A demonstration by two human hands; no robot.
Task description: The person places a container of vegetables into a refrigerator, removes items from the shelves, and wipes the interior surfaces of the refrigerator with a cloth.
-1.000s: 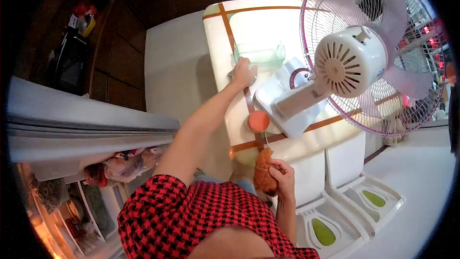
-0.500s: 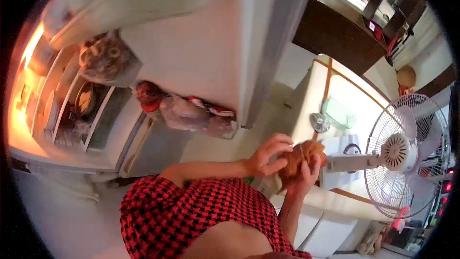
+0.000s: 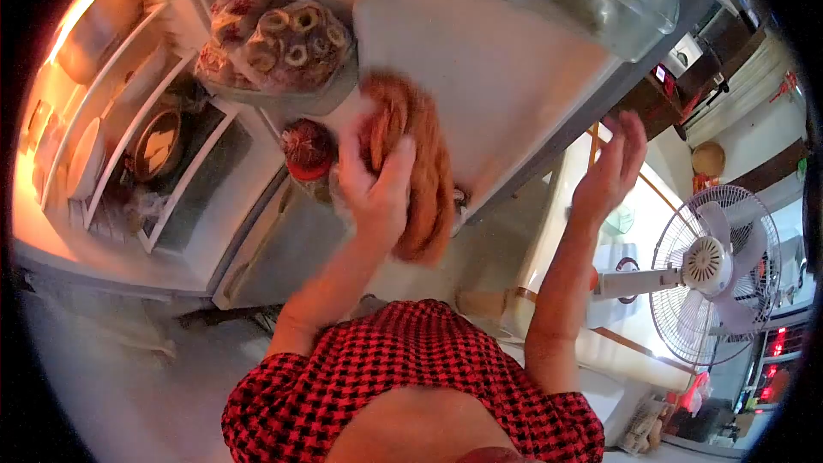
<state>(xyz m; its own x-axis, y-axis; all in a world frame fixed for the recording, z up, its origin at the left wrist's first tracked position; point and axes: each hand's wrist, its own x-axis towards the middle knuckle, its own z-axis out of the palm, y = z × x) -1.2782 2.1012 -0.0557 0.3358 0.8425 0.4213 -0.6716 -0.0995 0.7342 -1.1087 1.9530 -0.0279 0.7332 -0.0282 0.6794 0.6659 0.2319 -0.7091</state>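
At the open refrigerator door [image 3: 506,69], your left hand [image 3: 377,193] grasps the brown cloth [image 3: 433,184]; your right hand [image 3: 610,167] is raised, fingers extended.

- Top [image 3: 403,356]: I observe a garment at 6 o'clock in the head view, red and black, in a small houndstooth-like check.
- Neckline [image 3: 420,383]: wide, rounded scoop, likewise at 6 o'clock.
- Left sleeve [image 3: 264,384]: short, matching check, at 7 o'clock.
- Right sleeve [image 3: 567,420]: short, same pattern, at 5 o'clock.
- Left hand [image 3: 377,195] near centre, right hand [image 3: 610,170] towards 2 o'clock: both bare.
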